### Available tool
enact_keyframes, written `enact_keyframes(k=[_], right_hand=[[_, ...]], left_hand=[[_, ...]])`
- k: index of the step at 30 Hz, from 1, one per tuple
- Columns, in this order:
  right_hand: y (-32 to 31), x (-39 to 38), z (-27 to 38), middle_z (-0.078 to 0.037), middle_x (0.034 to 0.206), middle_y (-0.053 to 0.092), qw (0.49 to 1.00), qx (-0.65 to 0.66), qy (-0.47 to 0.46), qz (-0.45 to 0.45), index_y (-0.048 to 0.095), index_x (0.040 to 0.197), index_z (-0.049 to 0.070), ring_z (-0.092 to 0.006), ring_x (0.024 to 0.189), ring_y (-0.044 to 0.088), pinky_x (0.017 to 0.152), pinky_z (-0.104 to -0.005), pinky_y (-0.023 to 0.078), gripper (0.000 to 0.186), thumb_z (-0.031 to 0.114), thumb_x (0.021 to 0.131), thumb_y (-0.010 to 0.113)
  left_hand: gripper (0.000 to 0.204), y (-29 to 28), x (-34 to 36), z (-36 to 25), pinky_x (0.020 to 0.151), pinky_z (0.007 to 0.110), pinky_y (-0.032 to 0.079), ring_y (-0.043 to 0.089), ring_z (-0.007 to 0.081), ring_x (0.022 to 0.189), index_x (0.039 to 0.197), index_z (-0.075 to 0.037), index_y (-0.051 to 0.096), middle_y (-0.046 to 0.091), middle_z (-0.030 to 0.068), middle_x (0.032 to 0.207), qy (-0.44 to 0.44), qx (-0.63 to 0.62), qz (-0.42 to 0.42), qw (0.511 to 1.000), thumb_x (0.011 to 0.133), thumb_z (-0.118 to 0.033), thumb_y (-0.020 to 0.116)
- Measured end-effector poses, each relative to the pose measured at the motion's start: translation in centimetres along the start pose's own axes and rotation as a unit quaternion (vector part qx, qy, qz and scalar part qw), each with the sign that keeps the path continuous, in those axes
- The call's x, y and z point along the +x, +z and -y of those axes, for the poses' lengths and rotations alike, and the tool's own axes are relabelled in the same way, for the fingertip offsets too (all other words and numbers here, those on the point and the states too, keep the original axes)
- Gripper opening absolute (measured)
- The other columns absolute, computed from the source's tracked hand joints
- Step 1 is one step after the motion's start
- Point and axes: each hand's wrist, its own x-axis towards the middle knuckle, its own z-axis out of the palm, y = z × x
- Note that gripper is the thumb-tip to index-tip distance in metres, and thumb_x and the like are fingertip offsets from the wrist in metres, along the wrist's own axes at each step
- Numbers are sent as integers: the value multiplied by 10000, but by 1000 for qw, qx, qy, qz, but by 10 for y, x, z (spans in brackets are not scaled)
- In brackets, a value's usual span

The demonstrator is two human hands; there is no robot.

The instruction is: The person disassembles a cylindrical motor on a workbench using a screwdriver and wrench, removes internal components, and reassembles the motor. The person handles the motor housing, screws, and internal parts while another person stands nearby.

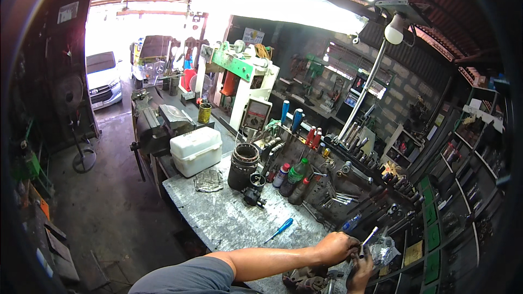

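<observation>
At the near right edge of the metal workbench [229, 223], the person's left hand [335, 247] is clenched around a slim silvery tool [369, 236] with a pale tip, apparently a small driver or pick, whose shaft pokes up and to the right out of the fist. Just below it the right hand [360, 271] curls in toward the same spot, its fingers closed on something small that I cannot make out, so both hands meet over one point at the bench's near corner. To do this well, it seems wise to keep the two hands touching each other for steadiness, let the lower hand pin the small part while the upper one guides the tip, and work with light pressure so the tip does not slip. The tool looks thin, straight and shiny, mostly hidden in the fist. A crumpled clear plastic bag [384, 250] lies just beside the hands on the right, and a dark greasy metal part [308, 282] sits near them at the bench's front edge. A little farther left, a blue-handled screwdriver [280, 229] lies loose on the bench top. Farther still stand a dark cylindrical motor winding [243, 166], a green bottle [297, 176] and a white plastic box [196, 151], with a bench vise [158, 125] beyond and a white car [102, 79] far off at the left.
</observation>
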Motion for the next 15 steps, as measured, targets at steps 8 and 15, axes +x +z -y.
enact_keyframes(k=[8, 15], right_hand=[[25, 8, 15, -140, 1332, 716, 988, -110, -102, -30, 598, 1484, -40, -240, 1251, 671, 1120, -382, 515, 481, 268, 1122, 671], [3, 69, 23, -79, 1033, 715, 952, 191, 163, 176, 638, 1334, 43, -217, 949, 683, 879, -374, 587, 379, 372, 1176, 537]], left_hand=[[314, 6, -4, 0, 910, 517, 605, 752, 429, 1042, 1161, -81, 814, 796, 191, 1117, -78, 3, -16, 997, 1000, -332, 717], [251, 10, -12, 12, 936, 523, 586, 751, 427, 1016, 1051, -48, 802, 788, 212, 1015, -11, -9, -66, 998, 894, -235, 744]])
